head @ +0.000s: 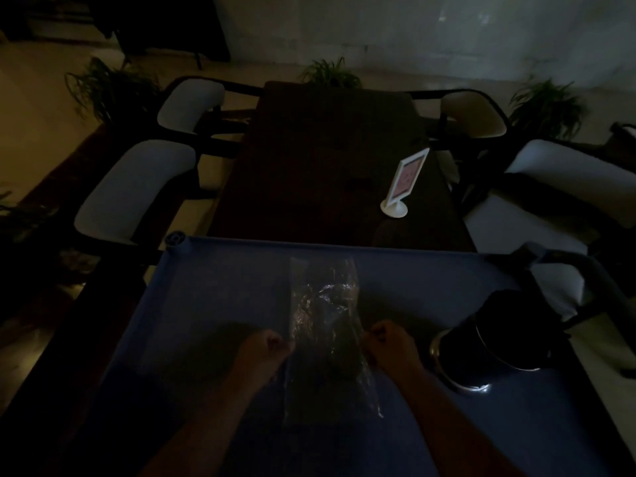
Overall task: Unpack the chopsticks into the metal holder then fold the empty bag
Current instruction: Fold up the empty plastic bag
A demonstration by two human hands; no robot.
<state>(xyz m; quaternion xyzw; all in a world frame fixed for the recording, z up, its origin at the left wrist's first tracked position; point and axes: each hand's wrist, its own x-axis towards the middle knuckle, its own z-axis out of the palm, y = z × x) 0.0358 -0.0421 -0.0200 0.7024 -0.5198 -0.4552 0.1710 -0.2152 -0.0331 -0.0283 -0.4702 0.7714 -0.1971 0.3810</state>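
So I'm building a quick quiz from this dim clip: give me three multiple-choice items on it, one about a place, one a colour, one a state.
1. Where does the metal holder stand, relative to the plastic bag?
A. on its right
B. on its left
C. on top of it

2. What colour is the cart surface under the bag?
A. red
B. blue
C. white

3. How is the bag held?
A. by neither hand
B. by one hand only
C. by a hand at each side edge

Answers: 1 A, the holder is near the cart's right edge. 2 B, the surface reads blue even in the dark. 3 C, the left hand and right hand each pinch a side of the bag.
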